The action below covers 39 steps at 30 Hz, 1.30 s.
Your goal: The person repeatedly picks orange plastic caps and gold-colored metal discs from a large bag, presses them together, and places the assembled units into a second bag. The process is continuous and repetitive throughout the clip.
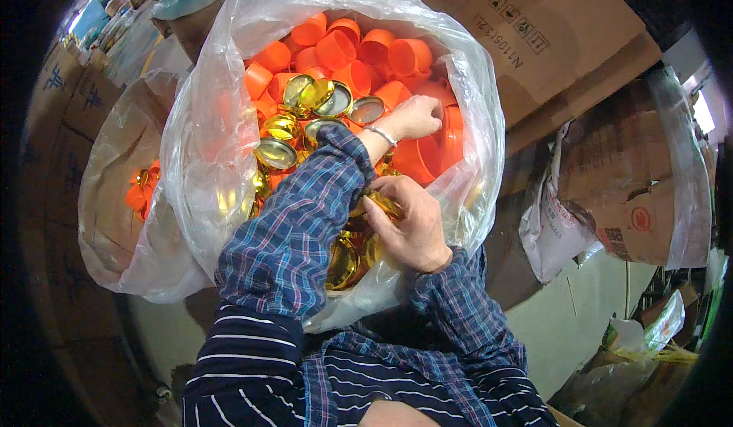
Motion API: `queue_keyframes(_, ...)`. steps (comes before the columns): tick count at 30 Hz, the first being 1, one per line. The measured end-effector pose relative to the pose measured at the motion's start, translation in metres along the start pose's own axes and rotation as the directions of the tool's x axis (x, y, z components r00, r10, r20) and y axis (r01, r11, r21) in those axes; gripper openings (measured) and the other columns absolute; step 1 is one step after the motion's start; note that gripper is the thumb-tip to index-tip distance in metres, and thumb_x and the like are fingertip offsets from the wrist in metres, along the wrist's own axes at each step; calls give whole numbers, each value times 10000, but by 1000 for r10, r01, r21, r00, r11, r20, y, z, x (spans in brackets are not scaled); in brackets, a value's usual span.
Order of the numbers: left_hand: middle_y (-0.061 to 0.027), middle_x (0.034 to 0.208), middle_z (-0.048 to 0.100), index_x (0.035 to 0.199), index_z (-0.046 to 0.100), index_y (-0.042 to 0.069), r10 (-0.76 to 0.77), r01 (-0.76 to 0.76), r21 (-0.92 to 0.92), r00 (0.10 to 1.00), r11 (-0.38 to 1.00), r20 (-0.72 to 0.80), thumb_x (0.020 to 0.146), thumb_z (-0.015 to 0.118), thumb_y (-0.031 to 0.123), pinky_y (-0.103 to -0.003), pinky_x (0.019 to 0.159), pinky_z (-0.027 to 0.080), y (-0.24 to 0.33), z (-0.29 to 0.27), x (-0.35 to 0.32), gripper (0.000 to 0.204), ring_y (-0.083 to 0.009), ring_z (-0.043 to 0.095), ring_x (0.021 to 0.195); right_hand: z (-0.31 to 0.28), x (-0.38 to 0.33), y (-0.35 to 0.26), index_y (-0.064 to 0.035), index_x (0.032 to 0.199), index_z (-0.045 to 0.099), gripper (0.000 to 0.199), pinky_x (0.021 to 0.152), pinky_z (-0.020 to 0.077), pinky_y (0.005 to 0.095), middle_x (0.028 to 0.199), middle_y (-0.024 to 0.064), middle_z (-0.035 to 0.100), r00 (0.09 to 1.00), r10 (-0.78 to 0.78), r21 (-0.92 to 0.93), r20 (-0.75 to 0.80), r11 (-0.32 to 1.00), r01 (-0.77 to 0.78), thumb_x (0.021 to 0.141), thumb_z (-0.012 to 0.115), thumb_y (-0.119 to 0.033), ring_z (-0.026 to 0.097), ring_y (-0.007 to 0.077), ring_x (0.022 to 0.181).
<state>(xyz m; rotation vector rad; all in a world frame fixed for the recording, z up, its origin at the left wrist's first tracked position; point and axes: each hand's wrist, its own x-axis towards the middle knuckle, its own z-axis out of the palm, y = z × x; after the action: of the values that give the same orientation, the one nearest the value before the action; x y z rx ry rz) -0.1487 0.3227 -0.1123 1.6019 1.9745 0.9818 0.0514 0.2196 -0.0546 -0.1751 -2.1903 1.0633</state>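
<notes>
In the head view, the only one I had, my two hands were well inside a big clear plastic bag (217, 133), near each other but apart. My left hand (416, 118), with a bracelet (382, 134) at its wrist, reached across in front of my right, its fingers bent down over the orange cups (334, 50) at the far side; I could not tell whether it gripped one or merely rested there. My right hand (412, 224), nearer my body, had its thumb and fingers clamped on a gold cap (388, 202), though my fingers hid part of it and I could not tell whether there was more than one piece. More gold caps (276, 153) lay loose to the left of both hands and below the right one, some with their greyish hollows upward, mixed among the cups. I judged the step to be picking through or gathering the pieces by kind, the right hand on gold and the left among orange. The next move, as I judged it, called for a sure hold on one cup with my left hand and for uncrossing my forearms without knocking the caps. Well left of my hands, a smaller bag (114, 152) held more orange pieces (140, 195).
</notes>
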Motion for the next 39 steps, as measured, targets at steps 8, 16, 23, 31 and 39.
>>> queue_keyframes(8,-127,1109,684,925,726,50,432,-459,47,862,887,267,743,672,185,-422,1016,449,16,-31,-66,233,-329,564,1195,-12,-14,-3,-27,1029,612,119,832,485,233,994,5,653,893,417,518,-169,809,-279,956,671,-100,608,85,914)
queue_keyframes(16,-125,1076,686,912,687,42,347,-478,388,865,788,362,856,712,214,-406,975,462,34,-68,-113,183,-354,595,1127,-33,-34,6,-19,1103,616,206,923,516,307,1066,57,688,824,510,837,-248,541,-83,979,644,-181,660,141,995)
queue_keyframes(23,-90,1146,682,1189,615,-9,-167,-106,-897,967,428,-194,1013,554,245,-359,949,518,88,-93,-214,315,-222,666,1028,-45,-21,-27,-17,1218,557,256,939,521,338,1171,99,652,837,506,887,-208,458,-57,1018,574,-176,653,183,1044)
queue_keyframes(31,-108,1240,641,1277,565,6,-422,-334,-939,841,85,-338,1053,476,236,-370,1017,494,150,-56,-282,332,-214,630,1121,14,-15,-72,18,1331,541,340,1061,404,354,1291,143,584,953,25,212,-303,976,42,1030,494,-133,546,238,1200)
queue_keyframes(39,-77,1132,653,1183,589,27,-411,-386,-916,821,110,-396,1058,472,217,-314,933,518,171,-47,-307,256,-167,640,1033,8,-32,-97,22,1375,472,645,1033,420,452,1328,250,508,949,-268,-126,-167,960,249,809,711,-172,526,392,1186)
